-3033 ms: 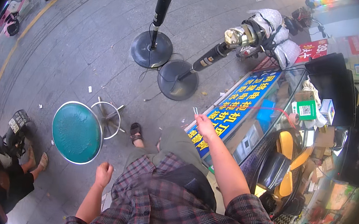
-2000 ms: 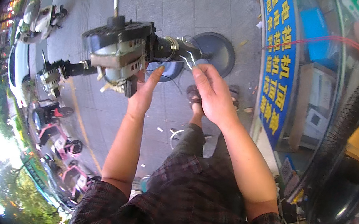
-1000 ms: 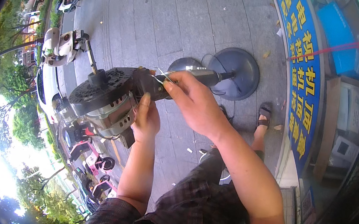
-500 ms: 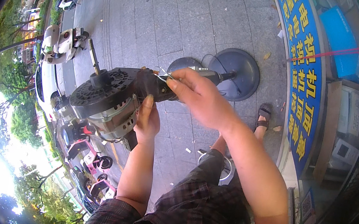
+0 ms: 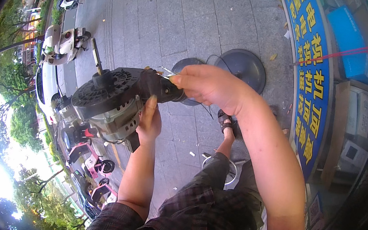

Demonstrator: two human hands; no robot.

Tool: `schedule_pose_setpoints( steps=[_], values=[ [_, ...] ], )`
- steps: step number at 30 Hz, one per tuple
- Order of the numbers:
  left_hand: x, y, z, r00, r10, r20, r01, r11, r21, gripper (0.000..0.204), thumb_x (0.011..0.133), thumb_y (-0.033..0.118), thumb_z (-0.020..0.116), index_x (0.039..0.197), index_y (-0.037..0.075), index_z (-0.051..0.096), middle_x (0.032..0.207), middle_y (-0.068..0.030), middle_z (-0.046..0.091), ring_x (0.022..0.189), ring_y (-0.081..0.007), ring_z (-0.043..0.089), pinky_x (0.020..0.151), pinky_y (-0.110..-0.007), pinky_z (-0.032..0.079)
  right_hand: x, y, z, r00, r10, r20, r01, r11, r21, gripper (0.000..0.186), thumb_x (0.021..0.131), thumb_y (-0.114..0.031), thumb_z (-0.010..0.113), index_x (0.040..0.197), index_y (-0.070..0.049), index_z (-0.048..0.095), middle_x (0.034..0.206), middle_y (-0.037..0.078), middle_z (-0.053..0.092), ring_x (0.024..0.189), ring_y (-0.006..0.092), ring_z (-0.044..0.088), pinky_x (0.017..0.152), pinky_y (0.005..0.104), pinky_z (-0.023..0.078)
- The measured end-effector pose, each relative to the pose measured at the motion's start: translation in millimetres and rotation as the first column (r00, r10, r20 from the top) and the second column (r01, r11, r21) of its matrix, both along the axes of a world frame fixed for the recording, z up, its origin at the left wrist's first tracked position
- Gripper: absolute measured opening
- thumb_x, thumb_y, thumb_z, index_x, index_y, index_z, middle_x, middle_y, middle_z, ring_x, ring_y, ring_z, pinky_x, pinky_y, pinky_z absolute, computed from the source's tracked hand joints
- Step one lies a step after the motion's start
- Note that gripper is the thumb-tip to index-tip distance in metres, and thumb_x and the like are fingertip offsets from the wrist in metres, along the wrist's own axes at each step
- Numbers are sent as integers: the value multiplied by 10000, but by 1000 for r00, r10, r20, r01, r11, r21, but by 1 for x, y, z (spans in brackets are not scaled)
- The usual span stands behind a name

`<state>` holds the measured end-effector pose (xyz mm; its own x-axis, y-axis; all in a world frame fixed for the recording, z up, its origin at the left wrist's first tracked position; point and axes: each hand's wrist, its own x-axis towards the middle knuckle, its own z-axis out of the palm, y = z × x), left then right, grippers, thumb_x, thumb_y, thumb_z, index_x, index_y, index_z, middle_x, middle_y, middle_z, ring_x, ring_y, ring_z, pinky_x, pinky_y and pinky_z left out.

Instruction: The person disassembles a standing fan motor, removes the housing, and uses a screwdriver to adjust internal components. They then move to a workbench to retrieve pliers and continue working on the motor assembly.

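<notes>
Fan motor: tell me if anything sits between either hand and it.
Nothing visible does. The left hand already presses against the fan motor from below, thumb up along its housing. The right hand pinches thin wires at the motor's rear end, touching it directly.

Grey paved floor (image 5: 170,14), two round dark fan bases (image 5: 242,67) stood on it, sandalled foot (image 5: 225,123) beside them, small litter scraps scattered, scooters (image 5: 62,44) parked at edge

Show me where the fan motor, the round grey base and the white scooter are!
fan motor (image 5: 106,99), head view, on its dark vented housing.
round grey base (image 5: 242,67), head view, on its flat top.
white scooter (image 5: 62,44), head view, on its white body.
</notes>
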<state>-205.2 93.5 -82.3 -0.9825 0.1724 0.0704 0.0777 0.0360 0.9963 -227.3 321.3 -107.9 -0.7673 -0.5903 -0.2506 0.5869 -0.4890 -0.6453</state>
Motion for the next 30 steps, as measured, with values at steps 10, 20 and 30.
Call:
schedule_pose_setpoints(
  steps=[10, 20, 30],
  values=[
    [1, -2, 2, 1000, 30, 1, -30, 994, -107, 581, 987, 140, 628, 1514, 3, 426, 1393, -162, 595, 1316, -260, 546, 1172, -446, 368, 32, -36, 17, 903, -331, -272, 420, 809, 411, 315, 1021, -308, 644, 939, -4, 630, 730, 116, 640, 662, 258, 611, 622, 412, 466],
    [2, 11, 4, 1000, 8, 14, -9, 998, 60, 542, 987, 84, 612, 1498, 6, 450, 1401, -158, 594, 1317, -255, 547, 1174, -434, 375, 50, -61, 39, 799, -485, -355, 597, 572, 562, 252, 1020, -295, 634, 1021, -43, 620, 800, 197, 692, 746, 405, 688, 644, 474, 502],
    [8, -2, 0, 1000, 18, 18, -18, 1000, -21, 513, 1007, 93, 586, 1497, 14, 456, 1381, -152, 608, 1299, -250, 559, 1150, -427, 393, 18, -14, 14, 995, -102, -12, 102, 984, 143, 341, 1016, -363, 653, 905, -42, 673, 745, -29, 559, 656, 69, 452, 569, 272, 356]
  ],
)
